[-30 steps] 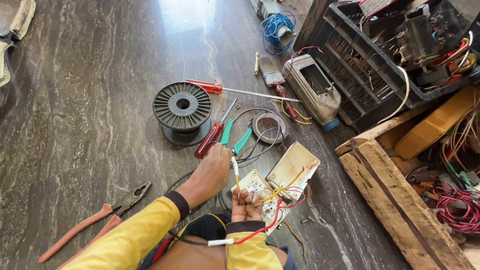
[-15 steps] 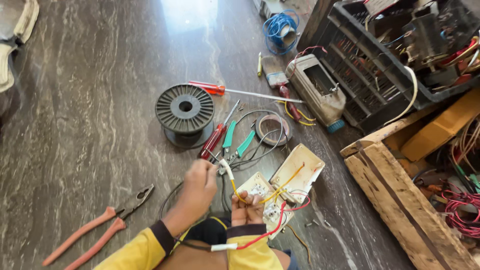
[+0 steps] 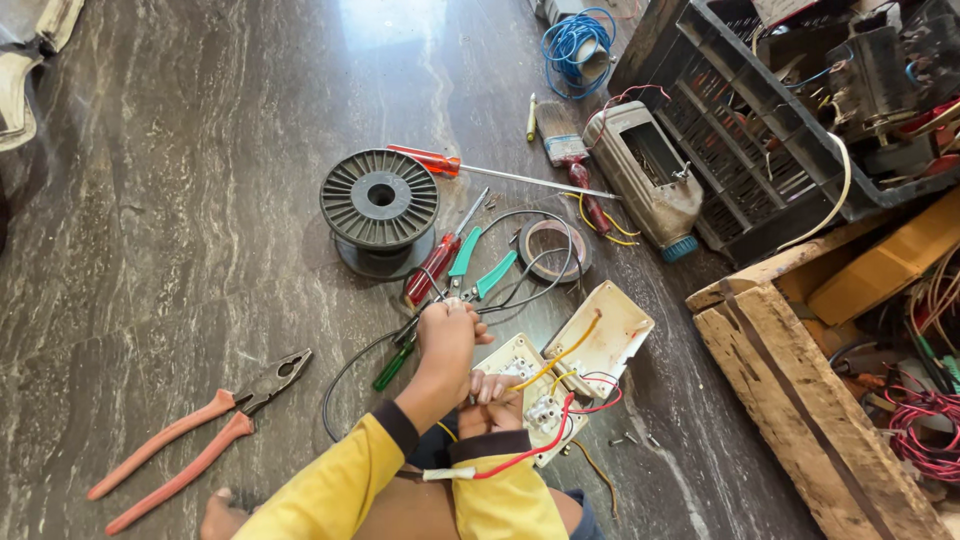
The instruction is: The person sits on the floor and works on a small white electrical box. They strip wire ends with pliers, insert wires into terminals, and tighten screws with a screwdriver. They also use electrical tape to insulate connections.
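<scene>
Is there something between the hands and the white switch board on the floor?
Nothing visible does. The right hand already rests on the white switch board, among its yellow and red wires. The left hand is closed just above the board's left edge; what it grips is hidden.

A dark grey marble floor (image 3: 180, 200) streaked with white carries everything. On it lie salmon-handled pliers (image 3: 190, 435), an empty black plastic wire spool (image 3: 379, 207), a long red-handled screwdriver (image 3: 480, 170), a coil of blue cable (image 3: 574, 42) and a weathered wooden crate (image 3: 815, 400).
</scene>
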